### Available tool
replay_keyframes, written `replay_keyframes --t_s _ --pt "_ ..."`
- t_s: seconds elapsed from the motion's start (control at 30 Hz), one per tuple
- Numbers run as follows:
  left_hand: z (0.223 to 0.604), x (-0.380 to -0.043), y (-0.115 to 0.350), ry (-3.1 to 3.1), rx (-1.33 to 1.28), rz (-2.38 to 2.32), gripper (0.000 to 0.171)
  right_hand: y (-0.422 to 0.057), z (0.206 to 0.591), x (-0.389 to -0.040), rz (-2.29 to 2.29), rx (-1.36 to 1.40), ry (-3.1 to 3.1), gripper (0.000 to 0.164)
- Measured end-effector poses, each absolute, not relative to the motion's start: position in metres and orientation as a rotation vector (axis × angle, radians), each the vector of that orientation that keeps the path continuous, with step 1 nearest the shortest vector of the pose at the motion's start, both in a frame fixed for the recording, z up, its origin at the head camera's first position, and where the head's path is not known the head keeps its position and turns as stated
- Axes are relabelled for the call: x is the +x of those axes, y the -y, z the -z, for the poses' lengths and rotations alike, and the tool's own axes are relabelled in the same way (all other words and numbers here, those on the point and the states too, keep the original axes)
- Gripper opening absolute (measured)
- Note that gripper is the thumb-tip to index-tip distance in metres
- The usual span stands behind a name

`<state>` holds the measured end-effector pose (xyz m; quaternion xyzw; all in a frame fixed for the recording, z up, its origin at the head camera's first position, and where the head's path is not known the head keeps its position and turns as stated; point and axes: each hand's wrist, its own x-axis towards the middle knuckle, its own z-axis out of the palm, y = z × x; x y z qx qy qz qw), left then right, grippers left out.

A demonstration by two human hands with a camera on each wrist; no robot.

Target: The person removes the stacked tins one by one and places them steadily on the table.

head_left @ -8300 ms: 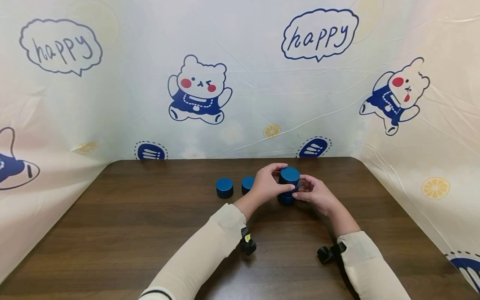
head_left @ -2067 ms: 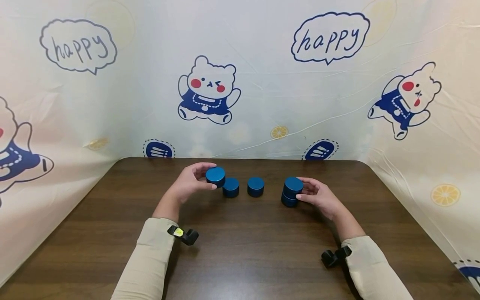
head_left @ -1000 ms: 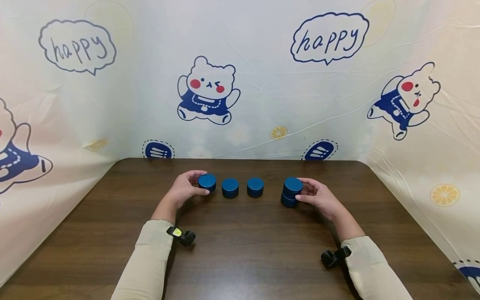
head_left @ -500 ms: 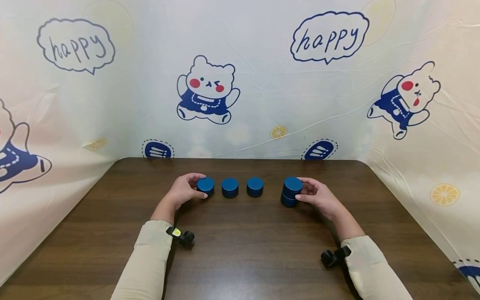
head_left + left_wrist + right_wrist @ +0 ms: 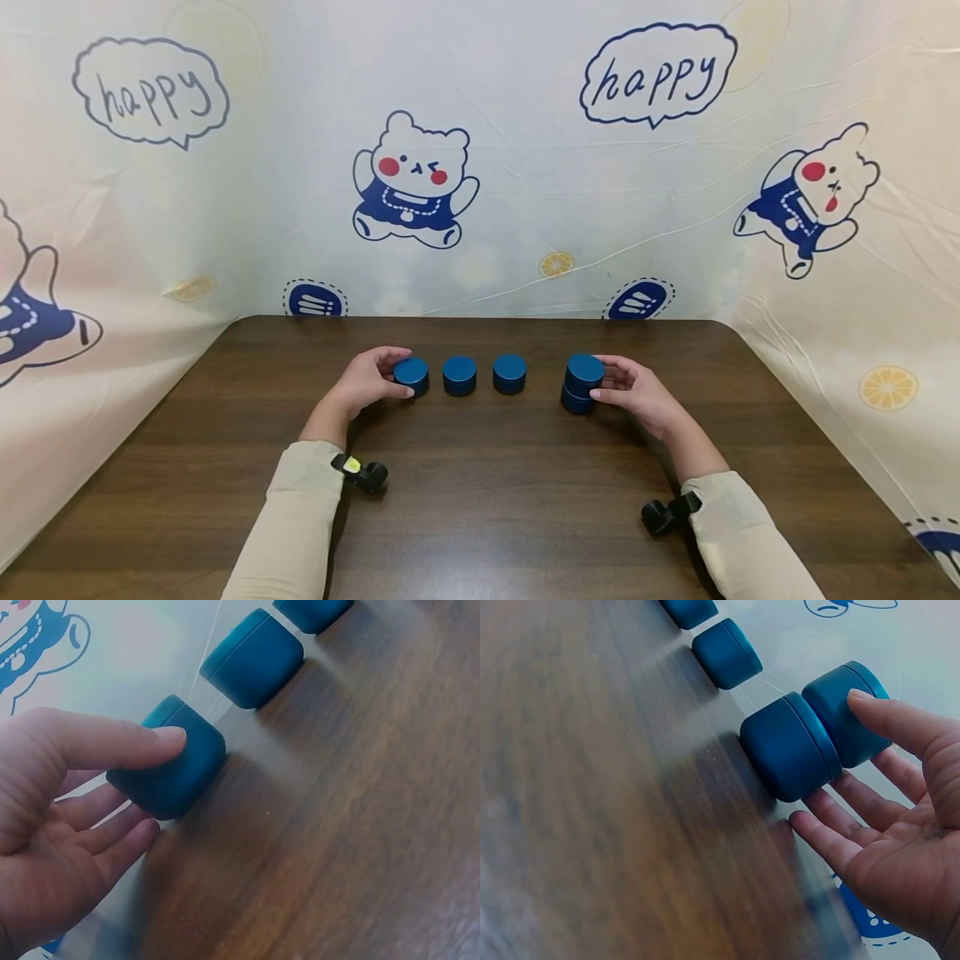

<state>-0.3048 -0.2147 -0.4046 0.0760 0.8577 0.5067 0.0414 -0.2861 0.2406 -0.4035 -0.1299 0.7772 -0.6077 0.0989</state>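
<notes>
My left hand holds a small blue lidded tin at the left end of a row, thumb on the near side and fingers behind. In the left wrist view this tin stands upright on the wood. Two matching tins, a middle one and a right one, stand apart beside it. Farther right, two tins are stacked. My right hand grips the upper tin, which rests on the lower tin. The right wrist view shows my thumb pressing the upper tin, other fingers beside the lower one.
The brown wooden table has its far edge close behind the tins. A pale printed curtain hangs around its back and sides. Black wrist cameras, one on the left sleeve and one on the right, stick out inward over the table.
Earlier both hands were at the right stack. My left hand has since carried one tin leftward and lowered it to the table at the row's left end. My right hand has stayed at the stack.
</notes>
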Motion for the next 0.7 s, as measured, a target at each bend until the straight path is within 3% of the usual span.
replay_keyframes --t_s 0.7 --pt "0.390 -0.299 0.209 -2.619 0.253 -1.624 0.066 -0.239 0.405 -0.286 1.770 -0.387 -2.292 0.065"
